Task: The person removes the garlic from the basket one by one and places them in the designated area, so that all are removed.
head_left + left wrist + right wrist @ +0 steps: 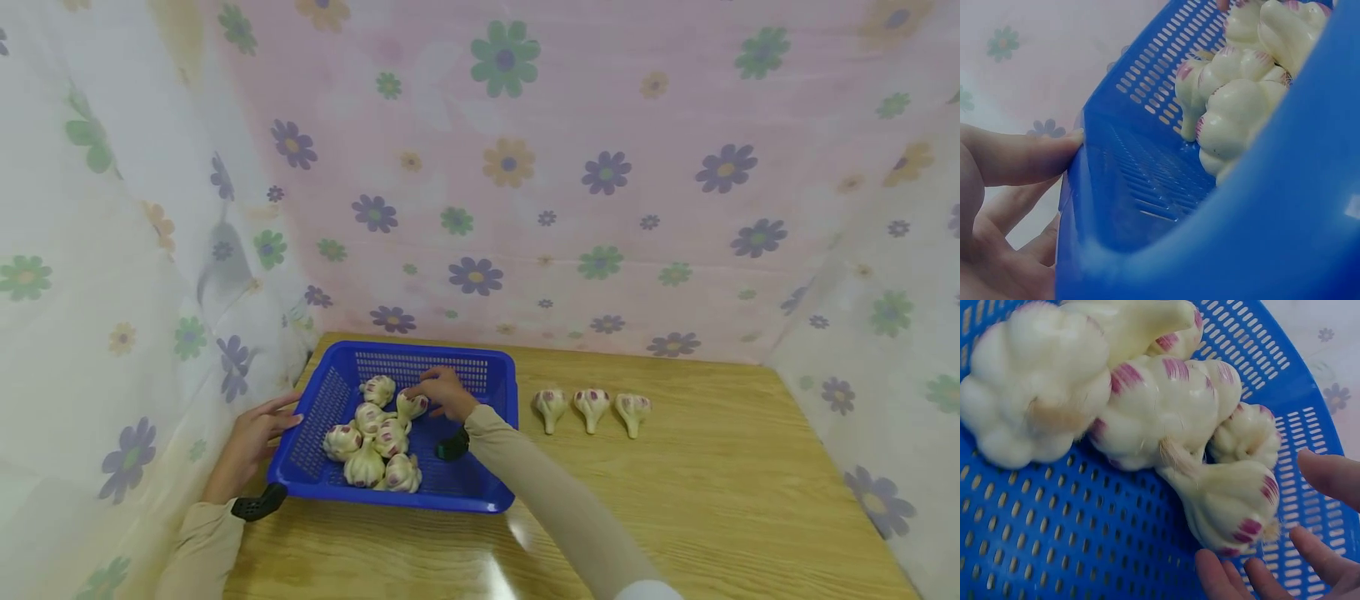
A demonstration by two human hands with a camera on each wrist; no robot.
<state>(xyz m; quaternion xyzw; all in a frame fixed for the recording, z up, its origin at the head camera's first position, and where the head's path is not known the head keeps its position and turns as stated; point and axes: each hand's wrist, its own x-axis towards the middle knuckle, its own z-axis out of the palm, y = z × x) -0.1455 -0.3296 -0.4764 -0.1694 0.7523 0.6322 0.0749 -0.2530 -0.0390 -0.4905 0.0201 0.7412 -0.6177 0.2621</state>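
Note:
A blue plastic basket (480, 503) with slotted walls stands on the table, several garlic bulbs (364, 465) grouped in its left half. At the basket's left rim, my left hand (251, 437) holds on, thumb on the edge and other fingers against the outside in the left wrist view. Inside the basket, my right hand (446, 393) is by a garlic bulb (1232, 503) at the group's right side. Its fingers (1213, 578) are spread near the bulb's root end, the thumb apart from it; contact is hard to tell.
To the basket's right, three garlic bulbs (591, 408) lie in a row on the wooden table (712, 483), stems toward me. Flower-patterned sheeting (555, 208) hangs behind the table and along both sides.

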